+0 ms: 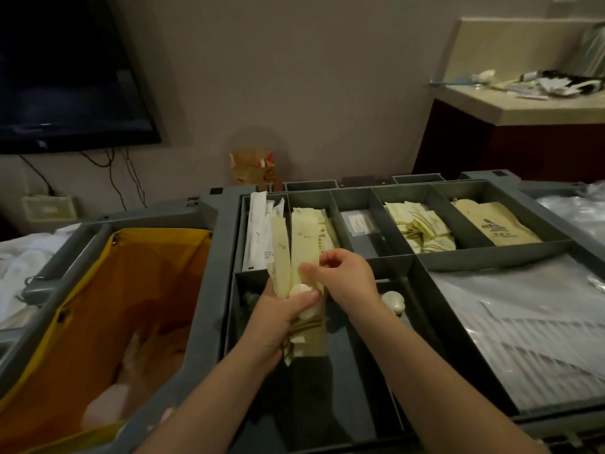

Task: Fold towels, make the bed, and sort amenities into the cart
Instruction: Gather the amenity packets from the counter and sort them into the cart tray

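My left hand (284,309) grips a bundle of long cream sachets (282,270), fingers and thumb wrapped round its middle, with a small round white piece (299,290) trapped under the thumb. My right hand (343,276) pinches one sachet near the bundle's upper half, as if to peel it away. I hold the bundle above the near-left compartment of the cart tray (226,257), its tips pointing toward the far-left slots.

By my reckoning the sorting is well under way but not finished. Along the back row, white long packets (258,231) stand in the leftmost slot and more cream sachets sit beside them. A dark flat packet (358,222) comes next, followed by small striped sachets (422,227) and kraft paper bags (494,224) at the end. A round white item (393,301) lies in the near compartment just right of my wrist, and a plastic-wrapped stack (523,322) fills the big right bay.

Left to do: this handful has to be split between slots, and a loose heap of amenities (550,83) waits on the counter (523,109), well away to the right. No bed or towels are clearly in view, so I cannot tell how those parts stand; only white cloth (19,257) lies beyond the yellow linen bag (140,273).
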`<control>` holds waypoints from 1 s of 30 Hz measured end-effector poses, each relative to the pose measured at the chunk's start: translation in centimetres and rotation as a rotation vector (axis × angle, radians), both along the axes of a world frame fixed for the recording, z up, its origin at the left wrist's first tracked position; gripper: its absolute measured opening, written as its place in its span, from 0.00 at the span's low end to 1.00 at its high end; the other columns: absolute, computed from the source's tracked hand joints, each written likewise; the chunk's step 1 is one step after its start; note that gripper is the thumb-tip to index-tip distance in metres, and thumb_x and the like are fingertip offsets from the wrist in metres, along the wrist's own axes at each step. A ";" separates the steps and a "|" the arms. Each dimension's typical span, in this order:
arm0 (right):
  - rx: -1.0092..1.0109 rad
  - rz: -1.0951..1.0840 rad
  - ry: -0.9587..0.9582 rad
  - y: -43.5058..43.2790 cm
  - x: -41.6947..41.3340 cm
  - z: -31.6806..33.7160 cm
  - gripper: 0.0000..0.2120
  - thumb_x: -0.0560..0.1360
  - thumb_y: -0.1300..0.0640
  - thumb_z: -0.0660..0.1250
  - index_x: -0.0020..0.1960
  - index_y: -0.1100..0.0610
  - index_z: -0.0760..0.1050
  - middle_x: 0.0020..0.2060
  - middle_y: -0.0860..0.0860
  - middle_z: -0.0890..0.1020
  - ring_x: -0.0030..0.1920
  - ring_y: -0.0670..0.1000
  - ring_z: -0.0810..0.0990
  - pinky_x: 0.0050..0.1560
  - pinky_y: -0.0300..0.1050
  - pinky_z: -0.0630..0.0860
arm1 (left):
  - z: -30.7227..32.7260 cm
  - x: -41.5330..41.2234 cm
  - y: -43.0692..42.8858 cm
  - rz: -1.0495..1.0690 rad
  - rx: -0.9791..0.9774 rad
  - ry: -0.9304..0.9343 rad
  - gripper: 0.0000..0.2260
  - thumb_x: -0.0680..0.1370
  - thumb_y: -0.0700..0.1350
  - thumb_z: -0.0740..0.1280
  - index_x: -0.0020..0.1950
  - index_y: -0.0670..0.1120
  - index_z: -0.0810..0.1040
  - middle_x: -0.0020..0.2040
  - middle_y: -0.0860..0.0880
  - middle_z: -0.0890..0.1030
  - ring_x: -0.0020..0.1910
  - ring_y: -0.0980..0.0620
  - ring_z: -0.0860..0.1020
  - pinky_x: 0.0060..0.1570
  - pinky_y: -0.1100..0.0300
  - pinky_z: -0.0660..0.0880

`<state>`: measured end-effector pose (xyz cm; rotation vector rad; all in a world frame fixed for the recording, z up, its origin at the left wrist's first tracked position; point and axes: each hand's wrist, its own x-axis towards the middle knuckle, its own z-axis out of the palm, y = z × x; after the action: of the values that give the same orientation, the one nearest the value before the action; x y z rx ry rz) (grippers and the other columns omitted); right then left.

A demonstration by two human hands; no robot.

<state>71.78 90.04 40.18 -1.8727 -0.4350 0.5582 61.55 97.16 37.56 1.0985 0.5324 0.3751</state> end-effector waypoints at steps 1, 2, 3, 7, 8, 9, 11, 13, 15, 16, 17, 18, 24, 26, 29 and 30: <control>0.004 0.010 0.007 0.2 0.2 0.0 0.08 0.71 0.51 0.72 0.47 0.52 0.76 0.47 0.47 0.79 0.46 0.47 0.78 0.39 0.43 0.78 | 0.0 0.0 0.1 0.000 -0.005 0.000 0.28 0.70 0.38 0.71 0.69 0.50 0.69 0.57 0.44 0.80 0.53 0.45 0.81 0.44 0.53 0.80; 0.014 0.024 0.020 0.3 0.4 0.1 0.07 0.73 0.51 0.71 0.47 0.53 0.76 0.47 0.48 0.80 0.47 0.48 0.79 0.43 0.45 0.80 | 0.0 0.1 0.2 0.005 -0.022 0.003 0.29 0.69 0.39 0.71 0.69 0.50 0.69 0.58 0.44 0.80 0.53 0.45 0.81 0.44 0.52 0.80; 0.027 0.040 0.040 0.4 0.7 0.2 0.07 0.74 0.51 0.69 0.47 0.54 0.77 0.47 0.49 0.80 0.48 0.50 0.80 0.47 0.48 0.80 | 0.1 0.2 0.3 0.015 -0.057 0.001 0.30 0.67 0.39 0.72 0.68 0.50 0.69 0.58 0.43 0.80 0.53 0.44 0.81 0.44 0.52 0.80; 0.156 0.040 0.258 1.4 1.9 0.8 0.07 0.79 0.53 0.63 0.51 0.55 0.75 0.52 0.53 0.81 0.51 0.53 0.82 0.53 0.53 0.80 | 0.6 0.6 1.0 0.091 -0.243 -0.063 0.29 0.65 0.39 0.70 0.66 0.44 0.73 0.54 0.41 0.82 0.48 0.45 0.82 0.37 0.54 0.80; 0.187 0.016 0.290 1.8 2.2 1.0 0.06 0.79 0.54 0.62 0.52 0.55 0.74 0.52 0.53 0.80 0.51 0.52 0.81 0.52 0.53 0.81 | 0.6 0.6 1.2 0.105 -0.266 -0.078 0.28 0.65 0.39 0.69 0.66 0.43 0.73 0.54 0.41 0.82 0.47 0.46 0.82 0.37 0.54 0.80; 0.194 -0.012 0.275 2.3 2.6 1.2 0.05 0.79 0.54 0.62 0.52 0.55 0.73 0.52 0.53 0.80 0.50 0.52 0.81 0.50 0.51 0.81 | 0.7 0.6 1.4 0.114 -0.274 -0.084 0.28 0.65 0.39 0.69 0.66 0.42 0.73 0.53 0.41 0.82 0.47 0.46 0.82 0.36 0.54 0.81; 0.176 -0.080 0.155 3.3 3.6 1.7 0.05 0.80 0.54 0.61 0.53 0.56 0.71 0.50 0.52 0.79 0.47 0.50 0.81 0.43 0.45 0.81 | 0.8 0.5 1.7 0.127 -0.272 -0.068 0.28 0.64 0.39 0.69 0.65 0.42 0.73 0.53 0.41 0.82 0.47 0.45 0.82 0.37 0.53 0.80; 0.158 -0.145 0.049 4.1 5.1 2.2 0.06 0.80 0.53 0.60 0.53 0.56 0.71 0.46 0.50 0.78 0.43 0.48 0.79 0.34 0.40 0.75 | 0.8 0.3 2.1 0.156 -0.280 -0.027 0.29 0.64 0.38 0.69 0.66 0.43 0.73 0.52 0.41 0.82 0.48 0.44 0.81 0.39 0.51 0.78; 0.115 -0.162 0.017 5.0 6.9 2.3 0.07 0.80 0.52 0.60 0.55 0.54 0.70 0.44 0.50 0.77 0.41 0.48 0.78 0.34 0.40 0.74 | 0.7 0.2 2.6 0.177 -0.270 -0.006 0.26 0.68 0.36 0.69 0.66 0.44 0.72 0.54 0.41 0.81 0.51 0.43 0.79 0.42 0.50 0.75; 0.073 -0.151 0.018 5.4 7.8 2.2 0.08 0.80 0.52 0.60 0.57 0.54 0.70 0.44 0.50 0.77 0.42 0.49 0.78 0.37 0.43 0.76 | 0.7 0.1 2.9 0.184 -0.257 -0.004 0.23 0.71 0.35 0.68 0.66 0.45 0.72 0.54 0.41 0.80 0.52 0.43 0.78 0.42 0.50 0.75; 0.023 -0.138 0.020 6.0 8.7 2.0 0.09 0.80 0.52 0.60 0.58 0.54 0.71 0.45 0.51 0.77 0.44 0.50 0.79 0.42 0.46 0.79 | 0.7 0.1 3.0 0.186 -0.245 -0.006 0.21 0.73 0.35 0.67 0.65 0.46 0.72 0.55 0.42 0.80 0.52 0.43 0.78 0.42 0.49 0.75; -0.021 -0.131 0.022 6.6 9.4 1.8 0.10 0.80 0.53 0.60 0.60 0.55 0.71 0.47 0.52 0.78 0.47 0.52 0.79 0.48 0.49 0.79 | 0.7 0.0 3.0 0.187 -0.234 -0.005 0.20 0.74 0.35 0.67 0.65 0.47 0.72 0.55 0.42 0.80 0.52 0.43 0.78 0.43 0.49 0.75; -0.192 -0.034 -0.035 8.7 11.7 0.1 0.20 0.80 0.52 0.61 0.69 0.58 0.65 0.58 0.56 0.76 0.54 0.55 0.78 0.54 0.51 0.78 | 0.5 0.1 2.8 0.199 -0.181 0.016 0.21 0.74 0.35 0.68 0.66 0.47 0.71 0.55 0.43 0.80 0.53 0.44 0.78 0.43 0.50 0.75; -0.286 0.018 -0.163 8.4 10.9 -0.2 0.21 0.80 0.50 0.61 0.70 0.56 0.64 0.61 0.55 0.75 0.55 0.55 0.76 0.53 0.50 0.76 | 0.6 0.1 2.9 0.207 -0.179 0.008 0.20 0.74 0.35 0.67 0.64 0.47 0.72 0.53 0.43 0.80 0.52 0.45 0.78 0.42 0.51 0.75; -0.192 0.052 -0.286 7.4 8.1 0.0 0.17 0.80 0.50 0.60 0.67 0.53 0.68 0.58 0.50 0.77 0.49 0.48 0.75 0.43 0.42 0.71 | 0.6 0.2 2.9 0.211 -0.185 -0.010 0.18 0.74 0.34 0.67 0.61 0.48 0.73 0.53 0.44 0.80 0.51 0.45 0.78 0.42 0.52 0.75; -0.127 0.077 -0.289 6.8 6.9 0.3 0.13 0.80 0.50 0.60 0.63 0.52 0.71 0.54 0.48 0.78 0.48 0.47 0.76 0.41 0.40 0.71 | 0.5 0.2 2.9 0.217 -0.180 -0.010 0.18 0.74 0.34 0.68 0.61 0.48 0.73 0.53 0.44 0.80 0.51 0.46 0.78 0.43 0.52 0.75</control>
<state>78.69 96.84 40.52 -2.0752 -0.6768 0.3729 61.75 100.09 38.08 0.8670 0.6658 0.5113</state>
